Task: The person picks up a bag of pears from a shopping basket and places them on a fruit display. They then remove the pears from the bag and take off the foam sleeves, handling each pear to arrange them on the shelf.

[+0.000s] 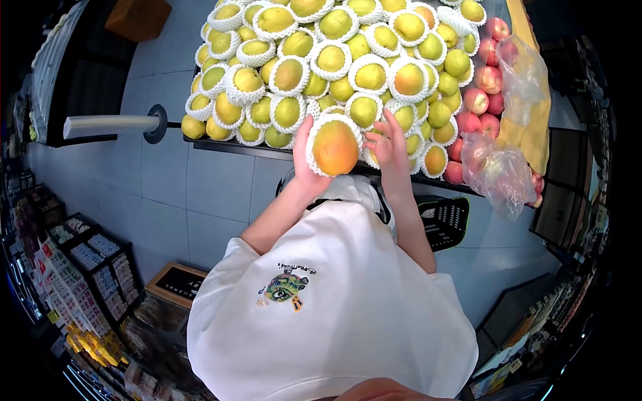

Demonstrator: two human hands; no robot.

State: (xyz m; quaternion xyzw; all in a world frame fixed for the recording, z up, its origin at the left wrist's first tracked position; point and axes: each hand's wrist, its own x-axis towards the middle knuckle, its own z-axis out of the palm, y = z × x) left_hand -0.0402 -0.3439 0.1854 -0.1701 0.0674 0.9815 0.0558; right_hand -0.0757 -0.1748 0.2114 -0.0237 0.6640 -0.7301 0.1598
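The fruit stand (241, 149) is brightly lit, plastic bags (500, 175) glint at its right edge, and fisheye distortion bends dim surroundings.

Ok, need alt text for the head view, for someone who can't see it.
A person's left hand holds an orange-yellow fruit in a white foam net, the right hand open beside it. Ahead is a heap of net-wrapped yellow-green fruit, with red apples and clear plastic bags on its right.
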